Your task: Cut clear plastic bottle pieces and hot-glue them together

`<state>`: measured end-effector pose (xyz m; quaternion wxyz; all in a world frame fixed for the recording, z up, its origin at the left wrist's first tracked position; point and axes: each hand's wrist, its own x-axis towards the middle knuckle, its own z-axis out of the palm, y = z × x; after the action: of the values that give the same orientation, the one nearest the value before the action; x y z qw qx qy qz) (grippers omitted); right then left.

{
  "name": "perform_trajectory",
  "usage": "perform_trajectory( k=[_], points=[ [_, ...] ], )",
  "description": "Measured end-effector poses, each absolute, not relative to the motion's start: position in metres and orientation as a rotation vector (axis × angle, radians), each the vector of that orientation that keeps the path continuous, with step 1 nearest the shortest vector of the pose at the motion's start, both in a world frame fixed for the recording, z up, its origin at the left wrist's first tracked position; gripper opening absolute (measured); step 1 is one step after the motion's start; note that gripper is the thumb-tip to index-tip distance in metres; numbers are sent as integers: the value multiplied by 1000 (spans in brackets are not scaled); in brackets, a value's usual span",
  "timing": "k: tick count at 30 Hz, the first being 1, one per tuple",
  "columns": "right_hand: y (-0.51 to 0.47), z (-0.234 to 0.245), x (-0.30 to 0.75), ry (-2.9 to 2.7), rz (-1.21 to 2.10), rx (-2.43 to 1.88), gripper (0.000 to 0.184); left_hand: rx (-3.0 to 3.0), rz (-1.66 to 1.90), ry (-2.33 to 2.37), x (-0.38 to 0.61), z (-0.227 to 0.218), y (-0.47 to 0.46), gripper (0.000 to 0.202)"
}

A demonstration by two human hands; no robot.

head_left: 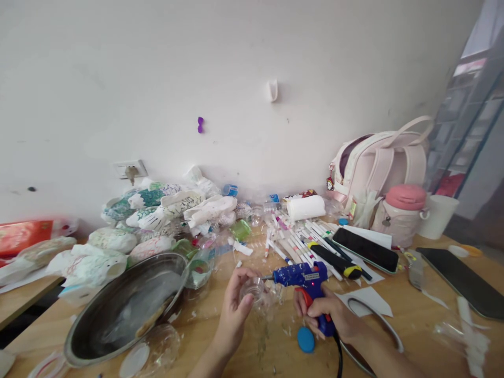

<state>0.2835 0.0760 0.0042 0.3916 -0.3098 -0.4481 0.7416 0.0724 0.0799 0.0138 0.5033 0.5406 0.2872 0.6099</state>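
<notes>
My right hand (325,310) is closed around the handle of a blue hot glue gun (301,275), fingers at its red trigger. A small red light glows on the gun's body, and its nozzle points left. In my left hand (238,304) is a clear plastic piece (252,290), round-rimmed like a cut bottle part, gripped between thumb and fingers. The nozzle tip is right at the edge of that piece; whether they touch I cannot tell. Below the gun, a blue bottle cap (306,339) lies on the wooden table (271,336).
A metal basin (79,336) stands at left, with a clear plastic container (157,349) in front. Paper-wrapped, drawn-on bundles (157,210) pile up behind it. Several markers (291,241), a box cutter (334,261) and phones (366,249) lie beyond the gun. A pink backpack (381,163) stands back right.
</notes>
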Motion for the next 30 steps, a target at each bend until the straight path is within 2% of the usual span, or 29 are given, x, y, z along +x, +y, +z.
perform_trajectory(
  k=[7,30],
  points=[
    [77,3,283,-1107,1882,-790,13,1351,1477,676,72,16,80,30],
    [77,1,282,-1072,1912,-796,10,1299,1415,722,73,18,74,40]
  ],
)
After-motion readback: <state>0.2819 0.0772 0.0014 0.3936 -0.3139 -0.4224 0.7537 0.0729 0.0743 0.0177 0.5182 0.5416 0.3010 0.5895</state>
